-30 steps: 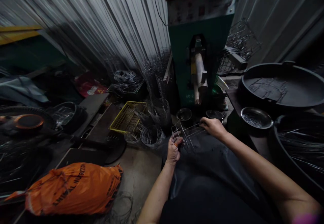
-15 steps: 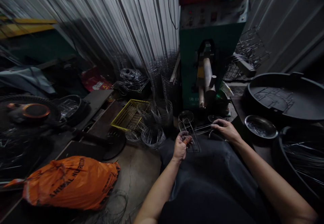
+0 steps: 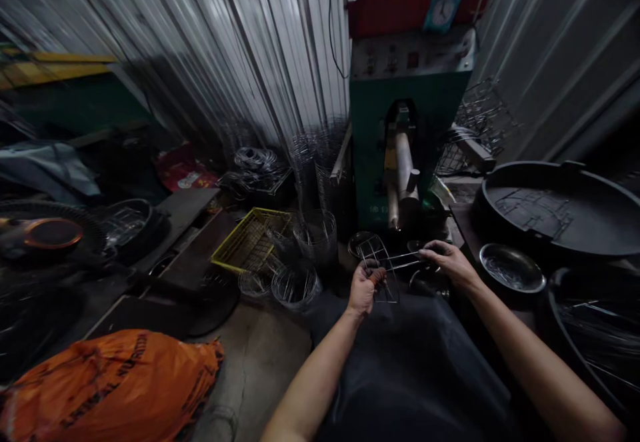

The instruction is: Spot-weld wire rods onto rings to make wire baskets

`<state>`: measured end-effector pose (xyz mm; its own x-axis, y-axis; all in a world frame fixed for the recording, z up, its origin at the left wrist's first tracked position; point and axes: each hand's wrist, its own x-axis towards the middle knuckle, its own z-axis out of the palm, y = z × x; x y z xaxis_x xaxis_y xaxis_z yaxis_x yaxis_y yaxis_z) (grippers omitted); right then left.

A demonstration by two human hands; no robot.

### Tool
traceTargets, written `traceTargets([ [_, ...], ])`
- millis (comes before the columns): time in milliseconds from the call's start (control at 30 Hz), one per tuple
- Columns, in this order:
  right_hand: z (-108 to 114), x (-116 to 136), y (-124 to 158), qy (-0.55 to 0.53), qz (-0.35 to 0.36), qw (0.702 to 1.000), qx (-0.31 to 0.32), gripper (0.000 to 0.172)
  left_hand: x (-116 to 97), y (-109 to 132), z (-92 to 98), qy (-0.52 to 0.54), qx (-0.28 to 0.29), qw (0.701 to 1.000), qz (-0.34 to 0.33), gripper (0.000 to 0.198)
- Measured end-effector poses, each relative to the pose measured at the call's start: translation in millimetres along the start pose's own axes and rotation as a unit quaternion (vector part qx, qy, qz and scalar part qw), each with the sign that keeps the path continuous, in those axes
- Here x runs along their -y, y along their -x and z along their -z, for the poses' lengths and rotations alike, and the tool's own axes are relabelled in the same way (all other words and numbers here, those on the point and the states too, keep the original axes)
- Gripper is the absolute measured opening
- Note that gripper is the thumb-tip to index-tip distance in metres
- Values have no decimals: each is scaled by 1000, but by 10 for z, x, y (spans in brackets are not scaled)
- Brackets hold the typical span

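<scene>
My left hand (image 3: 364, 287) is closed around a small rectangular wire frame (image 3: 391, 283), whose thin bars stick out above and to the right of the fingers. My right hand (image 3: 449, 260) pinches the ends of thin metal wires (image 3: 404, 259) that stretch across to the frame by the left hand. Whether these wires are joined to the frame cannot be made out. Both hands hover over the dark apron (image 3: 400, 355) on my lap, in front of the green machine (image 3: 370, 135) with its two metal arms (image 3: 406, 155).
Left of the hands stand wire-mesh cups (image 3: 296, 283) and a yellow wire basket (image 3: 245, 242). At right are a metal bowl (image 3: 513, 269) of small pieces and a large black pan (image 3: 590, 212). An orange sack (image 3: 120, 389) lies on the floor at lower left.
The view has tilted up slightly, so the surroundings sit lower. My left hand with the wire frame has shifted a little to the right, nearer my right hand; both keep their hold.
</scene>
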<state>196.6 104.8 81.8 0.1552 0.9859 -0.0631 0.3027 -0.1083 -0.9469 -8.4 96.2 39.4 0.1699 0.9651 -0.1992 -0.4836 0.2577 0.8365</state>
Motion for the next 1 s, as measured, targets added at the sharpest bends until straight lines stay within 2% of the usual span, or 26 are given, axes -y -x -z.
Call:
traceTargets([
  [200, 176, -71, -297, -29, -5, 1000, -9, 33, -13, -303, -184, -3, 11, 1000, -3, 37],
  [400, 275, -21, -461, -29, -5, 999, -25, 35, -8, -517, -300, -5, 17, 1000, -9, 38],
  [667, 277, 29, -525, -31, 2, 999, -40, 36, -76, -579, -388, -3, 1, 1000, 7, 38],
  [1000, 318, -78, -604, -23, 20, 999, -40, 35, -99, -609, -458, 23, -18, 999, 15, 38],
])
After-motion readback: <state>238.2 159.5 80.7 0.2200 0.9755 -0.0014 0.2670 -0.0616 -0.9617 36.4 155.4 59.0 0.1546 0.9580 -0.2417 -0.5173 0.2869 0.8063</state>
